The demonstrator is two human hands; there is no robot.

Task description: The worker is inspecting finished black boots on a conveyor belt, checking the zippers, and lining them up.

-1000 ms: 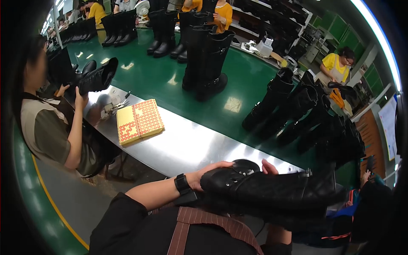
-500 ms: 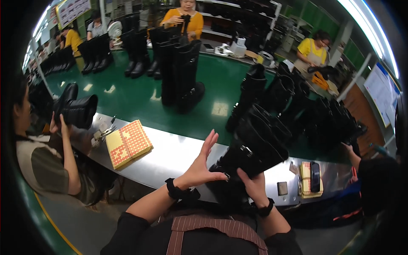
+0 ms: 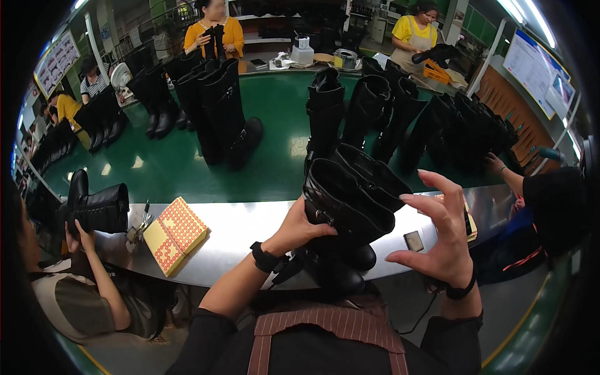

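Note:
A pair of tall black boots (image 3: 340,200) stands upright at the metal edge strip right in front of me. The open tops face me, and small metal buckles show on the shafts. My left hand (image 3: 302,226) is closed round the left side of the nearer shaft, its thumb across the front. To the right of the boots my right hand (image 3: 442,225) is held up with fingers curved and spread, holding nothing. Its fingertips come close to the rim of the farther boot. A black band circles each of my wrists.
More black boots (image 3: 228,119) stand on the green worktop (image 3: 269,175). A strapped stack of patterned sheets (image 3: 177,236) lies on the left of the metal strip (image 3: 250,225); a small flat block (image 3: 413,241) lies right. A co-worker (image 3: 81,294) at left holds a boot.
The boots have gone from tilted to upright. My left hand, open before, has closed on the shaft. My right hand has let go and moved off to the right.

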